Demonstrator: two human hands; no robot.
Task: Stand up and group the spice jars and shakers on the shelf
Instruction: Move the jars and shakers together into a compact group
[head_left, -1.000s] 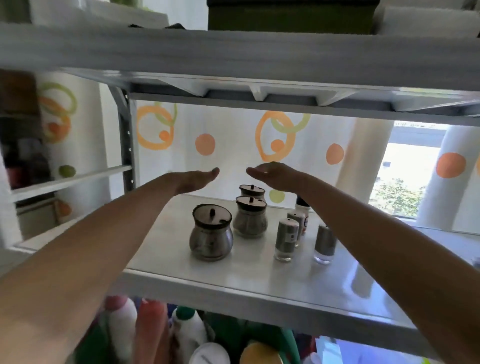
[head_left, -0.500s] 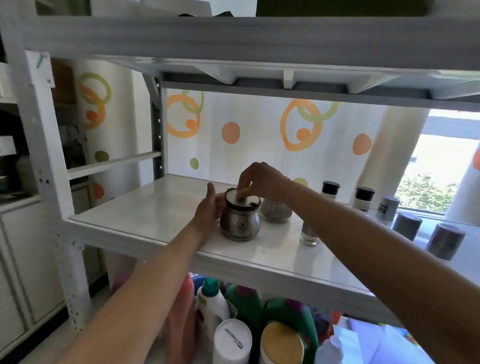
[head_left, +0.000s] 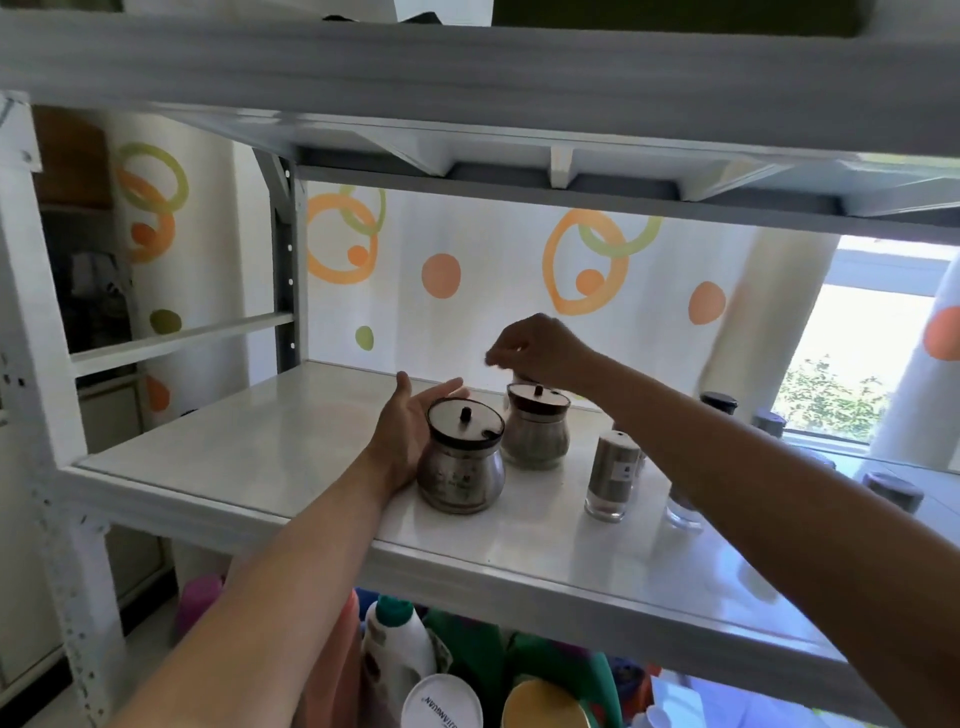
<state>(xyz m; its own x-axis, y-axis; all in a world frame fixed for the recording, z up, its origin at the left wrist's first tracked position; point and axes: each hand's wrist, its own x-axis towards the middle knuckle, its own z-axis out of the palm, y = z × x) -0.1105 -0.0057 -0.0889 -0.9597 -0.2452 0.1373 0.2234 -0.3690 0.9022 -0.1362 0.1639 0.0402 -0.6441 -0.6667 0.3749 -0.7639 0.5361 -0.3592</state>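
Observation:
Two round steel spice jars with dark-rimmed lids stand on the white shelf (head_left: 249, 452). My left hand (head_left: 408, 439) is open, its palm cupped against the left side of the front jar (head_left: 461, 470). My right hand (head_left: 540, 348) hovers just above and behind the rear jar (head_left: 536, 434), fingers curled together with nothing visible in them. A small steel shaker (head_left: 613, 475) stands upright to the right of the jars. Another shaker (head_left: 683, 512) is mostly hidden under my right forearm. Dark-capped shakers (head_left: 719, 402) stand farther right by the window.
The upper shelf (head_left: 467, 73) hangs low overhead. A white upright post (head_left: 31, 364) frames the left side. Below the shelf stand cleaning bottles (head_left: 400, 644), a white cap (head_left: 441, 701) and a yellow lid (head_left: 545, 706). A patterned curtain is behind.
My right hand has lifted off the front jar's lid and moved back over the rear jar. My left hand stays against the front jar. The view has shifted closer.

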